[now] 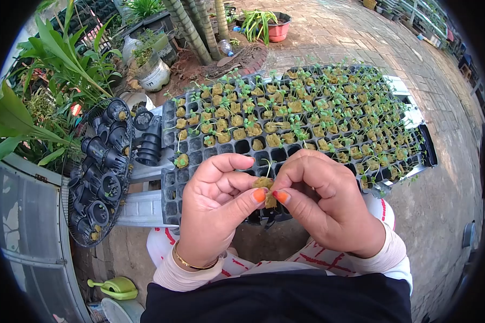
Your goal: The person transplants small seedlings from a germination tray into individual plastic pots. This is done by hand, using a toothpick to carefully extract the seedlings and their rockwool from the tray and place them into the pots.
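Observation:
Between my two hands is a yellow-brown seedling plug (263,183) with a thin green sprout rising from it. My left hand (213,207) pinches its left side with thumb and fingers. From the other side, the thumb and fingertips of my right hand (331,202) grip its right edge, and a piece hangs down below the thumbs. Both hands are over the near edge of a black seedling tray (170,188). Many cells there hold similar plugs with small green seedlings; several cells on the near left have none.
At the left, a black wire basket (128,177) holds black net pots (99,153), with a stack of net pots (149,144) beside it. The tray rests on a pale slatted stand (140,209). A green watering can (118,288) is lower left; potted plants (155,72) stand behind.

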`<state>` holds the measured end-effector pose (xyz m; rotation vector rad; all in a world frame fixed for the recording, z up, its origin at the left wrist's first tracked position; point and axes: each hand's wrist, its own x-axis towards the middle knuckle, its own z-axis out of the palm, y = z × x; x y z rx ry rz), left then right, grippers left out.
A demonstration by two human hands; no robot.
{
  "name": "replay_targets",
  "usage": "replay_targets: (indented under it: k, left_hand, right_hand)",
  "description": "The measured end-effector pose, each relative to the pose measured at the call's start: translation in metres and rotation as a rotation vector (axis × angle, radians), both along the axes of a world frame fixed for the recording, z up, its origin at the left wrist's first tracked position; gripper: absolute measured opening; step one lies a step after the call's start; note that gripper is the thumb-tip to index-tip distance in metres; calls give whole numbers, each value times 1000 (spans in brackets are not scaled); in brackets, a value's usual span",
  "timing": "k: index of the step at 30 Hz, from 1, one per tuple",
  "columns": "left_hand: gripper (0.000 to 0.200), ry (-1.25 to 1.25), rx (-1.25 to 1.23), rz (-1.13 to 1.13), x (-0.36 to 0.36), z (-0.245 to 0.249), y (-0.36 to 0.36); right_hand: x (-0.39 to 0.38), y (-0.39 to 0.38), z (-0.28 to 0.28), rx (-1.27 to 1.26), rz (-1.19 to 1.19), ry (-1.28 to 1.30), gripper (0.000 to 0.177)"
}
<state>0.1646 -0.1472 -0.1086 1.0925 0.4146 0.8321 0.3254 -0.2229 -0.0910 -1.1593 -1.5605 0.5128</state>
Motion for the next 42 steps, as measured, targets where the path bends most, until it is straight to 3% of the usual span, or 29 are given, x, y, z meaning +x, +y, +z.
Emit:
replay_targets:
  k: [7,15,25,28,31,33,38,40,42]
  left_hand:
    - [36,12,7,-38,-2,-2,2]
    - [33,22,-11,-31,-1,1,0]
    - [33,18,5,-50,0,-1,1]
    - [33,47,4,-49,-1,-1,2]
    - [32,35,-33,-44,-1,-1,3]
    - [31,18,-61,-35,-1,0,2]
    - [31,23,-111,5,0,3,1]
    - [31,6,-118,6,0,2,2]
    - [31,-11,-124,7,1,1,1]
  right_hand:
    - [-8,0,-1,85,-104,-98,12]
    - [-11,6,-12,370,-199,-264,20]
    - [-12,6,-13,389,-223,-297,23]
    - [-14,5,-13,396,-266,-248,19]
    - [-14,1,-9,232,-252,-129,15]
    - [-12,0,-10,111,-265,98,13]
    - [-5,0,-10,32,-237,285,11]
    - [-8,-1,-2,-177,-135,597,11]
    - [-7,-1,-6,-177,-113,580,12]
